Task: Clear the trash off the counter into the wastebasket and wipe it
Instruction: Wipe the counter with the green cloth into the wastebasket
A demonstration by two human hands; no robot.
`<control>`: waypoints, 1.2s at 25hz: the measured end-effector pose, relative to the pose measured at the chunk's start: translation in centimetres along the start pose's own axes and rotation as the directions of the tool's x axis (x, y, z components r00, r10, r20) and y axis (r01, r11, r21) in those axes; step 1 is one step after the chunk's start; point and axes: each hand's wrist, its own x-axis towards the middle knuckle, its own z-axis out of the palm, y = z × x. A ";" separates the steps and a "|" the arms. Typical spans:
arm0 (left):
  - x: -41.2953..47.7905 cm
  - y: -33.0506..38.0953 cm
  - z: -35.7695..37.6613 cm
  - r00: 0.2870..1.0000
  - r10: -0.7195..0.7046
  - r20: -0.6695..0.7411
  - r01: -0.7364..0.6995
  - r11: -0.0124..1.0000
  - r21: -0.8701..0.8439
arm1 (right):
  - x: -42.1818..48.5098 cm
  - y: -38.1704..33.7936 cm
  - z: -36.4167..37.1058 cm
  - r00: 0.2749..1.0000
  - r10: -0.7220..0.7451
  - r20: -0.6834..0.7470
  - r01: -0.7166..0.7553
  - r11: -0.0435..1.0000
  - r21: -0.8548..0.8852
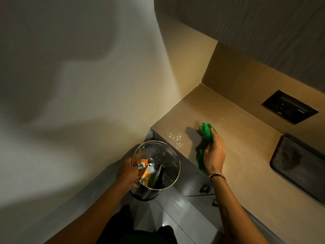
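A round metal mesh wastebasket is lifted close to the counter's left end. My left hand grips its near-left rim. Inside lie an orange-and-white wrapper and dark and green trash. My right hand presses a crumpled green cloth onto the light wooden counter, palm down, with part of the cloth trailing under the wrist. Small water droplets glisten on the counter's left edge, just left of the cloth.
A dark rectangular tray lies on the counter at the right. A black socket panel is set in the wooden back wall. Grey cabinet fronts with a dark handle run below the counter. A plain wall stands to the left.
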 end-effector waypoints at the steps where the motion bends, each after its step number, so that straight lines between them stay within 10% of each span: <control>1: -0.1 0.0 0.0 1.000 -0.019 0.008 0.020 0.999 -0.041 | 0.8 0.3 0.7 0.998 0.060 -0.013 -0.060 0.997 -0.051; 10: 1.0 0.9 -1.6 0.995 -0.085 0.045 0.092 0.978 -0.187 | 3.1 -3.1 7.7 0.967 -0.135 0.215 0.153 0.986 -0.070; 22: -0.2 1.3 -2.0 0.996 -0.056 0.072 0.071 0.971 -0.229 | -7.5 -6.8 8.7 0.664 -0.401 0.631 0.365 0.911 0.193; 28: 0.5 0.7 -2.1 0.995 -0.051 0.085 0.069 0.972 -0.223 | -5.5 -4.1 2.2 0.982 -0.076 0.174 0.016 0.945 0.326; 30: 1.0 0.4 -1.9 0.995 -0.039 0.093 0.060 0.969 -0.239 | -2.6 -1.5 -0.7 0.990 0.108 -0.090 -0.080 0.959 0.272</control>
